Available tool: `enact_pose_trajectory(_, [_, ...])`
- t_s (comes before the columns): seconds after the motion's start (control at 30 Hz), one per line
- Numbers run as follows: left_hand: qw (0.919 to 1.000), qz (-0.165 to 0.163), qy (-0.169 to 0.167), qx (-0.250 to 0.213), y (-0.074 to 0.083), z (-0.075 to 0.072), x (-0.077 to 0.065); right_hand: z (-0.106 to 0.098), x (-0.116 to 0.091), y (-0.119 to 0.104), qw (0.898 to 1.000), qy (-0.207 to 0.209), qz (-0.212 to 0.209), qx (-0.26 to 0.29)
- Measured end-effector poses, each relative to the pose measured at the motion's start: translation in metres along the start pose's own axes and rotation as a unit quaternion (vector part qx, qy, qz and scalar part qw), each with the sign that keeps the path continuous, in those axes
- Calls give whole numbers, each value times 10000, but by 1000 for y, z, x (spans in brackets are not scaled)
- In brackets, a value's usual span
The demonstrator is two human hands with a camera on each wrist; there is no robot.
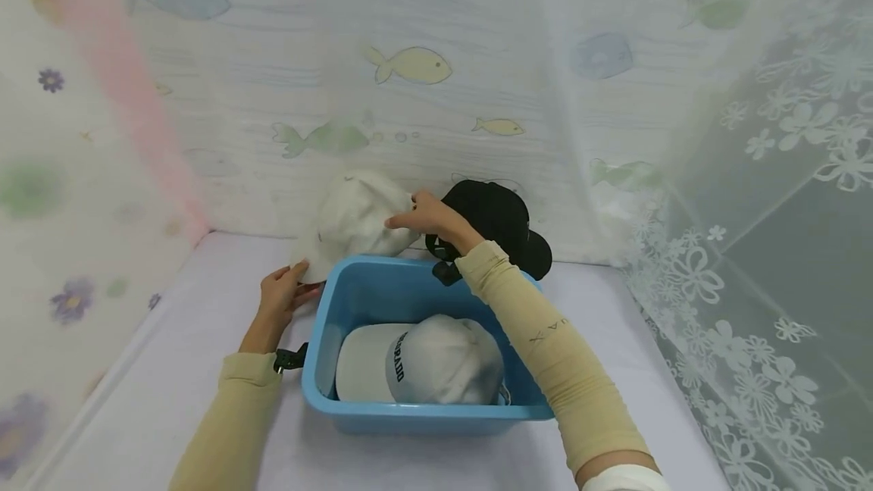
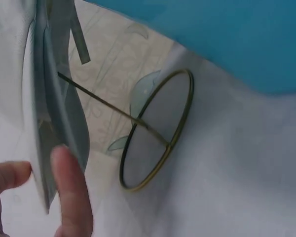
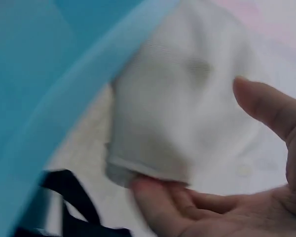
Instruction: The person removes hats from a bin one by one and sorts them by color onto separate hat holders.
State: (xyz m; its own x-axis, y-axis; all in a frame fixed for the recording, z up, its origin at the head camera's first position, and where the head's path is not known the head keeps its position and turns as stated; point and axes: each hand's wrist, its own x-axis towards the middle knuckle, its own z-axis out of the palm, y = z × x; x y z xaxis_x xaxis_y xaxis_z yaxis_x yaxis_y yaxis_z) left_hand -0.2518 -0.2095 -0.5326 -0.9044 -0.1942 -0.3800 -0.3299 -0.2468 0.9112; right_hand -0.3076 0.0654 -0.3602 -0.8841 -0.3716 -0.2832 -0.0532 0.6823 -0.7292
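A white baseball cap (image 1: 360, 211) is held up behind the bin, its brim toward the left. My left hand (image 1: 281, 298) pinches that brim, thumb (image 2: 10, 174) on one face and a finger (image 2: 73, 190) on the other. At the cap's back edge is my right hand (image 1: 439, 220), its fingertips tucked at the hem and its thumb (image 3: 259, 101) spread over the crown's side. Close by the white cap in the left wrist view, a thin metal stand (image 2: 101, 101) with a ring base shows; whether it touches the cap I cannot tell.
A blue plastic bin (image 1: 423, 411) stands in front, with another white cap (image 1: 443, 358) with dark lettering inside. Behind its back right rim sits a black cap (image 1: 494, 214), raised off the white tabletop (image 1: 273, 453). Fish-printed curtain (image 1: 409, 67) hangs behind.
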Motion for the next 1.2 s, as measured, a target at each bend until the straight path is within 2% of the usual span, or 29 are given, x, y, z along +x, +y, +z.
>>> enact_pose_trajectory(0.17, [9972,200,373,615,0,-16,-6,-6,-15,-15,9972,-167,-104,-724])
enact_pose_trajectory(0.27, [9929,392,535,992,2,-23,-10,-10,-30,-24,9909,-123,-272,-1313])
enact_pose_trajectory(0.33, [9871,586,625,1353,4,-26,-16,-11,-43,-29,9846,-43,-466,-1686])
enact_pose_trajectory(0.5, [9633,1362,838,2154,18,-27,-38,-10,-87,-32,9666,231,-1141,-2281])
enact_pose_trajectory(0.63, [9428,2172,898,2366,37,-23,-57,-11,-123,-32,9578,363,-1280,-2547])
enact_pose_trajectory(0.77, [9207,2861,784,2535,61,-19,-75,-15,-157,-31,9512,406,-1343,-2750])
enact_pose_trajectory(0.9, [8931,3493,391,2808,90,-10,-96,-20,-188,-24,9479,530,-1444,-2789])
enact_pose_trajectory(1.03, [8619,4125,-237,2939,117,8,-119,-22,-213,-13,9447,692,-1579,-2789])
enact_pose_trajectory(1.1, [8482,4348,-586,2969,127,20,-129,-20,-220,-7,9397,726,-1807,-2811])
enact_pose_trajectory(1.2, [8331,4455,-1160,3066,136,39,-139,-17,-225,4,9292,700,-2164,-2912])
